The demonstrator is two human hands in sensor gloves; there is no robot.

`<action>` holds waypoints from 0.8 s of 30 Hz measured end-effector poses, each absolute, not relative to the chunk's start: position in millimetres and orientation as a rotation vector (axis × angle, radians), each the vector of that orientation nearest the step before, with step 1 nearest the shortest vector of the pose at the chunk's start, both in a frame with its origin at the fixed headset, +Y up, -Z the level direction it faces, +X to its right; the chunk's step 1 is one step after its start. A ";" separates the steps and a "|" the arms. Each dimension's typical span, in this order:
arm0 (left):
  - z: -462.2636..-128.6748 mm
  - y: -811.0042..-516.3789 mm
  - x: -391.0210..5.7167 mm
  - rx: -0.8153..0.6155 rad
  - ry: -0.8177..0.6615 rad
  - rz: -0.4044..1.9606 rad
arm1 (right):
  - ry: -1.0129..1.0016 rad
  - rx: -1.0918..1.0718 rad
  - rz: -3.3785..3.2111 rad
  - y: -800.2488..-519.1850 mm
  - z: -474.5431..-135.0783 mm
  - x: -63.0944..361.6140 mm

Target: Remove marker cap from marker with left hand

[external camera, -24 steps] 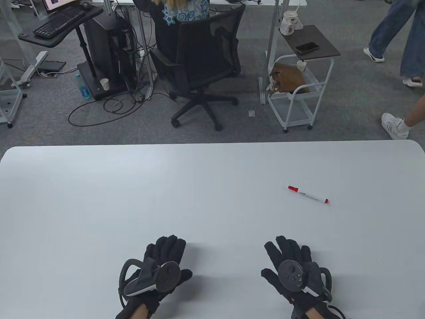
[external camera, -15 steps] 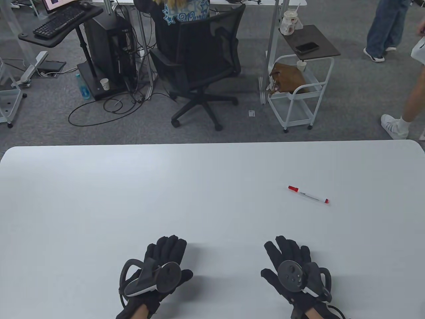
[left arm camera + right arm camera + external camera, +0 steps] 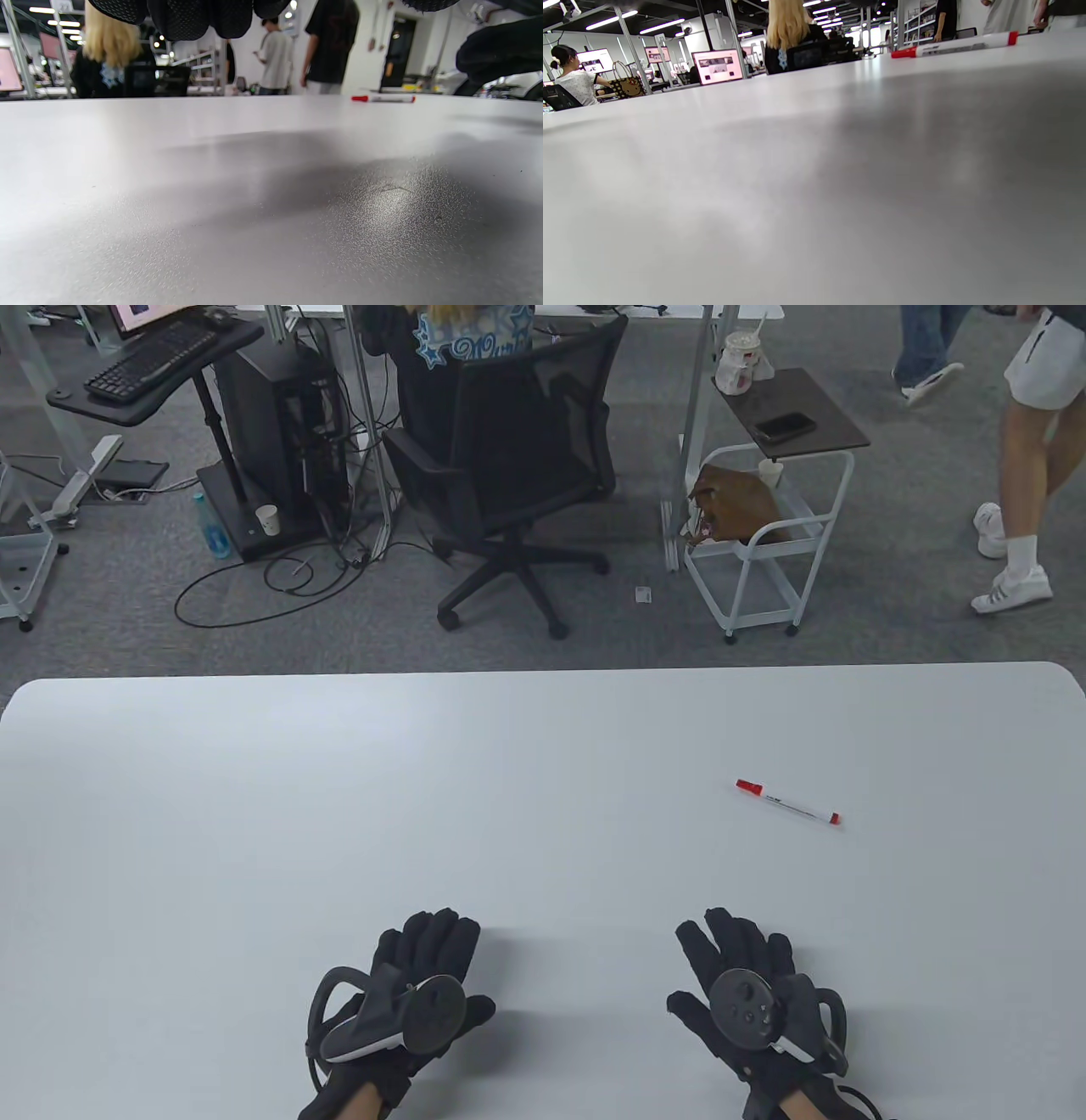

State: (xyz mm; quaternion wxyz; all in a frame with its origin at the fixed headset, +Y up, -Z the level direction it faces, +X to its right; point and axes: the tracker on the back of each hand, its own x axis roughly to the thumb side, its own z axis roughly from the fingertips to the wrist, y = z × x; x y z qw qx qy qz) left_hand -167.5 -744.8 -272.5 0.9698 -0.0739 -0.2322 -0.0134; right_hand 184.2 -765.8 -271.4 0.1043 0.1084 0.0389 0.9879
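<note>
A white marker (image 3: 787, 802) with a red cap (image 3: 748, 787) on its left end lies flat on the white table (image 3: 339, 814), right of centre. It also shows in the left wrist view (image 3: 383, 99) and the right wrist view (image 3: 953, 45). My left hand (image 3: 428, 950) rests palm down near the table's front edge, fingers spread, empty. My right hand (image 3: 734, 946) rests palm down the same way, in front of the marker and well short of it, empty. In the left wrist view the left fingertips (image 3: 191, 17) hang in at the top.
Beyond the table's far edge stand a black office chair (image 3: 509, 466) and a white trolley (image 3: 764, 517). People walk on the carpet at the far right (image 3: 1018, 475).
Both hands and the marker have stayed where they were. Only the people in the background at the far right have walked on.
</note>
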 end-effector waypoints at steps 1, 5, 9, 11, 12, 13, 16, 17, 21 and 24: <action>-272.5 -744.9 -167.6 -0.146 -0.469 -0.027 | 0.119 0.317 2.912 -765.6 -271.5 184.2; -272.6 -745.4 -167.3 -0.146 -0.472 -0.025 | 0.137 0.313 2.909 -766.6 -272.4 184.0; -272.4 -745.2 -167.0 -0.145 -0.473 -0.025 | 0.149 0.299 2.908 -767.2 -274.3 183.7; -272.3 -745.0 -167.1 -0.140 -0.471 -0.024 | 0.149 0.290 2.901 -766.3 -276.9 184.3; -272.3 -745.1 -167.2 -0.139 -0.470 -0.022 | 0.139 0.282 2.901 -764.9 -278.5 185.5; -272.3 -745.3 -167.1 -0.140 -0.471 -0.021 | 0.125 0.270 2.904 -763.5 -280.0 186.8; -272.2 -747.7 -164.0 -0.152 -0.484 -0.027 | -0.010 0.160 3.015 -744.0 -292.7 199.4; -272.1 -748.0 -163.2 -0.154 -0.488 -0.029 | -0.062 0.122 3.040 -738.1 -296.8 203.8; -271.8 -748.3 -161.7 -0.154 -0.492 -0.030 | -0.099 -0.202 3.003 -703.9 -341.8 241.2; -272.2 -749.2 -161.1 -0.162 -0.498 -0.033 | 0.071 -0.415 2.721 -686.0 -384.3 272.5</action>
